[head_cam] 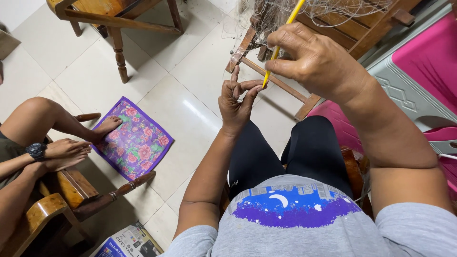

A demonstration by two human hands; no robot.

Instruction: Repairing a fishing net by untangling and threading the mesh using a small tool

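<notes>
Grey T-shirt fabric with a blue and purple print fills the bottom edge, worn by the person whose view this is, seated with black leggings over both knees. Both forearms reach forward over the lap. Their right hand is closed around a thin yellow netting needle, pinched between thumb and fingers, with the needle slanting from the top of the view down to a point just beside the other hand. Their left hand is raised with the fingers partly curled and spread, fingertips close to the needle's lower tip; whether thread is caught between them is too fine to tell. Pale, thin fishing net is draped over a wooden chair frame straight ahead, beyond both hands. A pink and grey plastic piece sits at the right. White floor tiles spread below. At the left, another person sits in a wooden armchair, a dark watch on one wrist, one bare foot resting on a purple floral mat. A printed cardboard box lies on the floor near the bottom edge.
</notes>
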